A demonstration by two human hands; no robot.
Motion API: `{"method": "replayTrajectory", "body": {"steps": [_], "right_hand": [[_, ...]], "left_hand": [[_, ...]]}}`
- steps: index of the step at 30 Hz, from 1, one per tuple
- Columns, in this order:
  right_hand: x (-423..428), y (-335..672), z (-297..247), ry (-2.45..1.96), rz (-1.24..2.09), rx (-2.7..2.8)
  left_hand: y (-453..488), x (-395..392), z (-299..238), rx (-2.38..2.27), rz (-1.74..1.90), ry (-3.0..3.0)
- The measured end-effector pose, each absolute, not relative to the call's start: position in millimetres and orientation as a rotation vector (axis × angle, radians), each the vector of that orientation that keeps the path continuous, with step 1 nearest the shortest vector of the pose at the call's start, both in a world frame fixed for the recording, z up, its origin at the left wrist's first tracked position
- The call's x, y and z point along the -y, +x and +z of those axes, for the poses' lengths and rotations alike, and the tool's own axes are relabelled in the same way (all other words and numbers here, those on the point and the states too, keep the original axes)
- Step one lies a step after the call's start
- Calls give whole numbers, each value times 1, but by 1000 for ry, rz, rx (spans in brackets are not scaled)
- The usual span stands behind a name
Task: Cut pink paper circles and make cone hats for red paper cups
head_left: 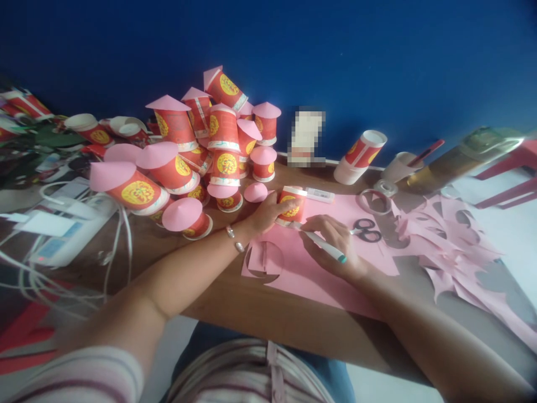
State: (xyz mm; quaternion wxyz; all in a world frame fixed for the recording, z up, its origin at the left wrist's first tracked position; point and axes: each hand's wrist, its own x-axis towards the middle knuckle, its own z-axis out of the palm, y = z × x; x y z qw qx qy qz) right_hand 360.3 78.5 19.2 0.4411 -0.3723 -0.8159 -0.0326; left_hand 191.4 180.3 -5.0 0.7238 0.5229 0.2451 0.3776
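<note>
My left hand [268, 215] grips a red paper cup [296, 202] with a yellow emblem, resting upside down on a sheet of pink paper [314, 280]. Between the fingers of my right hand [333, 240] is a white marker pen [325, 246] with a green end. Its front end reaches the foot of the cup; the exact tip is too blurred to make out. To the left of the cup the sheet has a round cut or outline [266, 260]. Black-handled scissors [366, 230] lie on the paper, right of my right hand.
Several red cups with pink paper cones [224, 129] are piled at left. Pink scraps [453, 240], a tape roll [375, 201], stacked cups [361, 157], a pen cup [400, 166] and a bottle [457, 157] occupy the right. White cables [104, 268] and a power strip [73, 224] lie far left.
</note>
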Motion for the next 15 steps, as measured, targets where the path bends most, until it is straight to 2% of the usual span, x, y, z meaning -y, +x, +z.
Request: {"method": "replayTrajectory", "body": {"steps": [8, 15], "right_hand": [[-80, 362, 21, -939, -123, 1973], [-76, 359, 20, -889, -82, 2002]], "left_hand": [[189, -177, 0, -559, 751, 1107], [193, -179, -3, -541, 871, 1089]]}}
